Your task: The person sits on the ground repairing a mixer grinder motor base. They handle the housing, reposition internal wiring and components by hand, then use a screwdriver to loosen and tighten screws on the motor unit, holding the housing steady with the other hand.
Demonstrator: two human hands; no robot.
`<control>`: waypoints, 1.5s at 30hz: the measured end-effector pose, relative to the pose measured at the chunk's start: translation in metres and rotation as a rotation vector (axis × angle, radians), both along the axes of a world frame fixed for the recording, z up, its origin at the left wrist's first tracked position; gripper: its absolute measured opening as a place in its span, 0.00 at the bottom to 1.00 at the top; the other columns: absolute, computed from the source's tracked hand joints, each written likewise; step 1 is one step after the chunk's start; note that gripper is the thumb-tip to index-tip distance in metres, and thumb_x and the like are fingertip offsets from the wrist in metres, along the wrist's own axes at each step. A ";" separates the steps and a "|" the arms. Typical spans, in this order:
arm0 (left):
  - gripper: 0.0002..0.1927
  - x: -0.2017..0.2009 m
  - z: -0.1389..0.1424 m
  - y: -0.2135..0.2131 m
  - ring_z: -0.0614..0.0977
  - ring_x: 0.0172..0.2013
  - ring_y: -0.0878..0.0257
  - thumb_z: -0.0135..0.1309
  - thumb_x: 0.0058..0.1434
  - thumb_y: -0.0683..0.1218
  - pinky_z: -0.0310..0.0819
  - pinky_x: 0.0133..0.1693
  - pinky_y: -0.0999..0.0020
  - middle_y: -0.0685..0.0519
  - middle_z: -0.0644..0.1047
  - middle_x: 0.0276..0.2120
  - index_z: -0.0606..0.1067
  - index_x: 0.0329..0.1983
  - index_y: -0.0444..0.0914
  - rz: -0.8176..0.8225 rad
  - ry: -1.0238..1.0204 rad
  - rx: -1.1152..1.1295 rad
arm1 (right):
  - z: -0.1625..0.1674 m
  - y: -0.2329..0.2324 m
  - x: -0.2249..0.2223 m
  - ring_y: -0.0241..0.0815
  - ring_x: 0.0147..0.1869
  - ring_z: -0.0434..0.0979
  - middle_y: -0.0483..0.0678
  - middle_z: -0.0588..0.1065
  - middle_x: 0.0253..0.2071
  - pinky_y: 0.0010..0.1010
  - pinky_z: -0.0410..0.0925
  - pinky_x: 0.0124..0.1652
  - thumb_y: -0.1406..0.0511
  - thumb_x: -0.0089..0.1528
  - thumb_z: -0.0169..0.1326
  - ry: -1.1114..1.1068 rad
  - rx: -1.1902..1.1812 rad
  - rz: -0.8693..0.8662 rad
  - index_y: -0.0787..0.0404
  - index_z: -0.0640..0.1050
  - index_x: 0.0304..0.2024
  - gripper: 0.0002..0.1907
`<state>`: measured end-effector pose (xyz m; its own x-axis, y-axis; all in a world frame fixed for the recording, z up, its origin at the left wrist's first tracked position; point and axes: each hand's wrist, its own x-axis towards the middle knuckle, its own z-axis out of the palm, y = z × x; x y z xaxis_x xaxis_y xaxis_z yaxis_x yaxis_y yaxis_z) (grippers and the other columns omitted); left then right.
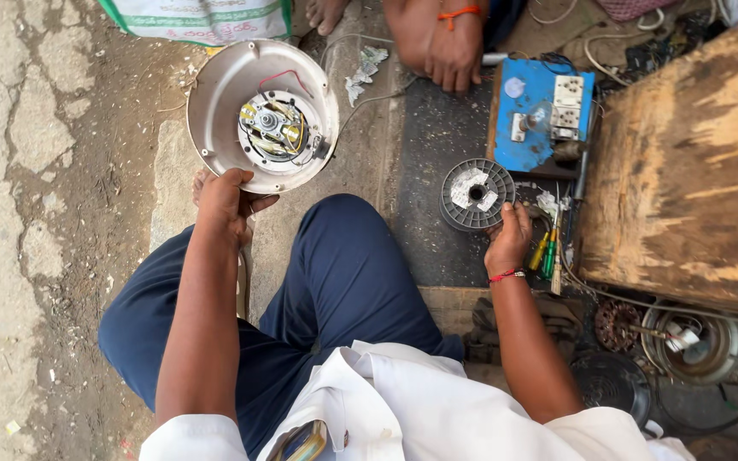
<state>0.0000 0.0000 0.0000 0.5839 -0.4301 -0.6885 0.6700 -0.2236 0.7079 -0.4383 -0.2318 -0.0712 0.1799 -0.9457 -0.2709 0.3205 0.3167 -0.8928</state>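
Observation:
My left hand (228,199) grips the lower rim of a round beige fan housing (219,102), tilted up so its inside faces me, with a motor and copper windings (273,128) at its centre. My right hand (510,239) holds the lower edge of a grey round spool (463,205) with a white label on its hub. I sit cross-legged in dark blue trousers (335,282) and a white shirt.
Another person's hand (453,55) with an orange wrist thread rests at the top. A blue switchboard (544,115) with sockets lies beside a wooden box (694,162). Screwdrivers (547,252), a motor winding (617,324) and fan parts (694,346) lie at the right. Cracked ground is on the left.

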 end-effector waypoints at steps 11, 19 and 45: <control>0.21 0.030 -0.038 0.016 0.87 0.38 0.48 0.44 0.63 0.42 0.87 0.40 0.52 0.38 0.80 0.43 0.67 0.56 0.24 -0.053 0.222 0.124 | -0.010 -0.006 0.054 0.36 0.36 0.79 0.46 0.79 0.42 0.32 0.73 0.33 0.63 0.72 0.48 0.076 0.026 0.034 0.62 0.75 0.51 0.10; 0.21 0.017 -0.066 0.022 0.87 0.37 0.50 0.45 0.62 0.42 0.86 0.40 0.52 0.39 0.81 0.42 0.69 0.56 0.25 -0.095 0.234 0.128 | -0.019 -0.008 0.063 0.38 0.36 0.79 0.46 0.79 0.41 0.32 0.72 0.31 0.61 0.71 0.49 0.091 0.043 -0.020 0.61 0.75 0.49 0.11; 0.23 -0.017 -0.045 -0.014 0.85 0.39 0.49 0.53 0.68 0.51 0.83 0.36 0.52 0.43 0.79 0.47 0.67 0.60 0.34 -0.018 0.073 0.261 | 0.000 -0.015 0.077 0.38 0.31 0.79 0.46 0.79 0.35 0.30 0.72 0.30 0.56 0.71 0.50 0.096 0.165 0.041 0.59 0.74 0.48 0.13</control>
